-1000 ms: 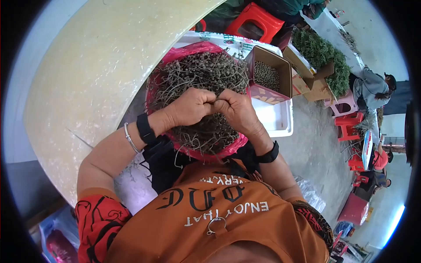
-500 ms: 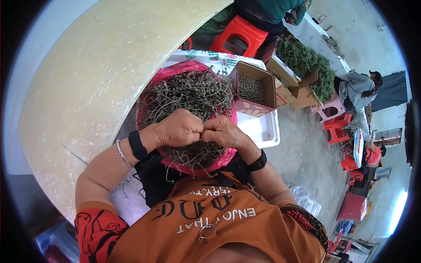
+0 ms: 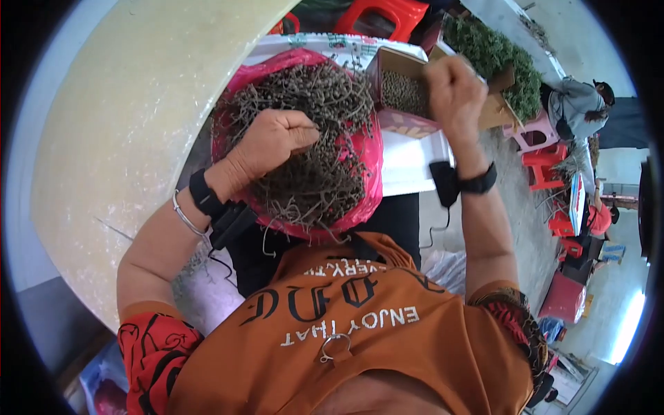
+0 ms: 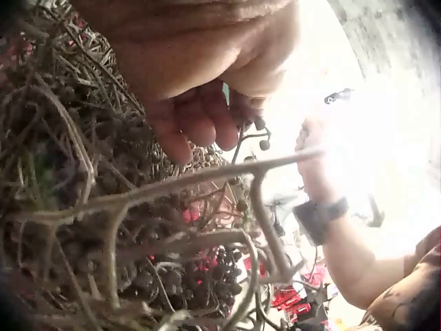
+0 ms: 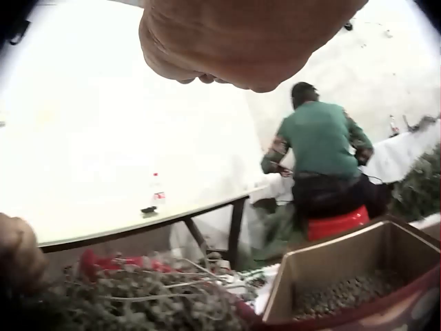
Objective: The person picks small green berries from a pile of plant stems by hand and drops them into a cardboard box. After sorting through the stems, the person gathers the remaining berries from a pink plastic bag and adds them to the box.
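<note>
My left hand [image 3: 277, 142] is over a heap of dried, branching stems [image 3: 304, 190] with small round seed heads, piled in a pink plastic bag [image 3: 373, 183]. Its fingers are curled. In the left wrist view, a thin sprig [image 4: 264, 144] with round heads sticks out at the fingertips, pinched there. Raised to the right, my right hand [image 3: 458, 93] overlaps the edge of a cardboard box [image 3: 411, 123] in the head view. Loose round seed heads [image 3: 401, 90] cover the box's bottom. The right fingers are curled, their tips hidden; I cannot tell what they hold.
A white foam tray [image 3: 408, 169] lies under the box. On the left is a large pale tabletop [image 3: 131, 117]. Green foliage [image 3: 491, 52] fills a carton behind, near a red stool [image 3: 380, 17]. Other people sit farther off, one in a green top [image 5: 318, 138].
My hands were together over the heap; the right hand has since moved away to the right, up to the box. The left hand stays over the stems.
</note>
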`<action>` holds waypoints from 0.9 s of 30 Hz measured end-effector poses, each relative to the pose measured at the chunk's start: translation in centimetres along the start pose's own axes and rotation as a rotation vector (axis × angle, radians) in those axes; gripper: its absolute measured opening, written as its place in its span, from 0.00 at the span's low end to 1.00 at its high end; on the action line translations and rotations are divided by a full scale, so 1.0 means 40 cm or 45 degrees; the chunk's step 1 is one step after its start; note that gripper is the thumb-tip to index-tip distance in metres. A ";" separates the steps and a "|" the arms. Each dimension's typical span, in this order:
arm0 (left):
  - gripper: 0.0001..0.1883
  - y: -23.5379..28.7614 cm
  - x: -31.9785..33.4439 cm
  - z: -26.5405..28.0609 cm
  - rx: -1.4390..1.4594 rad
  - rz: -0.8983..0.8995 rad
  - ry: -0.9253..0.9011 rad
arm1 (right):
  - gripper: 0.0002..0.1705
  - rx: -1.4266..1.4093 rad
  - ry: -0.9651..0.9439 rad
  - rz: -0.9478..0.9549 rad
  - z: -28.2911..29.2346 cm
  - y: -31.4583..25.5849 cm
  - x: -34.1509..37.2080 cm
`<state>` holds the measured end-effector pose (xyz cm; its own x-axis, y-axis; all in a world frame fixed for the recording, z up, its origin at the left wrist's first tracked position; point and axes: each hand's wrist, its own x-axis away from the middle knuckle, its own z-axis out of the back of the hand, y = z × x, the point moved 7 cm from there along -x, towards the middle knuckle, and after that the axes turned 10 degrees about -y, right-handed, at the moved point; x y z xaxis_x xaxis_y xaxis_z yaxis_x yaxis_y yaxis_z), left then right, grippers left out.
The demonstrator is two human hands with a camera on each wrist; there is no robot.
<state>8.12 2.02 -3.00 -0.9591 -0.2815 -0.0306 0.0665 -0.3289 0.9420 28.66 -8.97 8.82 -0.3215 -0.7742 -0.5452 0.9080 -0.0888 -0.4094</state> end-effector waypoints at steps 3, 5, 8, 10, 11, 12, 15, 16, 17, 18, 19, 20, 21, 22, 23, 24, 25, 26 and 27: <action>0.09 -0.040 0.009 -0.026 0.522 0.241 -0.025 | 0.07 0.189 0.137 -0.080 -0.031 0.141 -0.043; 0.09 -0.041 0.016 -0.031 0.630 0.290 -0.017 | 0.07 0.257 0.121 -0.140 -0.088 0.250 -0.016; 0.08 -0.057 0.017 -0.032 0.833 0.363 0.026 | 0.08 0.004 -0.337 -0.351 -0.189 0.356 0.031; 0.08 -0.077 0.023 -0.032 0.903 0.369 0.008 | 0.09 -0.606 -0.040 -0.580 -0.192 0.410 0.070; 0.09 -0.083 0.019 -0.034 0.933 0.373 -0.011 | 0.09 -0.906 0.128 -0.698 -0.193 0.441 0.098; 0.09 -0.087 0.014 -0.037 0.940 0.385 -0.018 | 0.09 -0.903 0.125 -0.713 -0.185 0.440 0.110; 0.10 -0.095 0.010 -0.044 1.039 0.365 0.034 | 0.12 -1.632 0.192 -0.794 -0.185 0.421 0.149; 0.10 -0.099 0.019 -0.044 1.043 0.401 0.057 | 0.12 -1.657 0.169 -0.823 -0.190 0.402 0.165; 0.09 -0.097 0.020 -0.042 1.045 0.411 0.063 | 0.11 -1.634 0.078 -0.868 -0.199 0.375 0.180; 0.09 -0.094 0.016 -0.037 1.043 0.412 0.070 | 0.11 -1.609 -0.012 -0.899 -0.204 0.348 0.190; 0.09 -0.090 0.017 -0.036 1.045 0.405 0.075 | 0.11 -1.577 -0.104 -0.923 -0.207 0.320 0.200; 0.09 -0.093 0.021 -0.033 1.042 0.420 0.096 | 0.11 -1.594 -0.123 -0.927 -0.212 0.287 0.208; 0.09 -0.092 0.021 -0.032 1.033 0.418 0.099 | 0.10 -1.557 -0.238 -0.871 -0.223 0.237 0.212; 0.09 -0.117 0.041 -0.022 1.032 0.404 0.095 | 0.09 -1.502 -0.348 -0.810 -0.259 0.167 0.224; 0.09 -0.116 0.039 -0.023 1.025 0.397 0.088 | 0.08 -1.453 -0.452 -0.751 -0.267 0.118 0.228; 0.09 -0.116 0.038 -0.023 1.026 0.400 0.092 | 0.08 -1.456 -0.456 -0.752 -0.267 0.080 0.231; 0.09 -0.114 0.035 -0.021 1.016 0.394 0.084 | 0.08 -1.306 -0.525 -0.612 -0.262 0.029 0.221; 0.09 -0.112 0.035 -0.021 1.008 0.387 0.076 | 0.08 -1.154 -0.592 -0.472 -0.259 -0.022 0.213; 0.09 -0.109 0.035 -0.022 1.001 0.382 0.068 | 0.08 -1.000 -0.655 -0.334 -0.258 -0.066 0.209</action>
<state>6.73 2.25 -7.45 -0.9158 -0.3054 0.2607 0.0864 0.4842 0.8707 20.79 -8.72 -2.20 -0.1620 -0.9851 -0.0572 0.3268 0.0012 -0.9451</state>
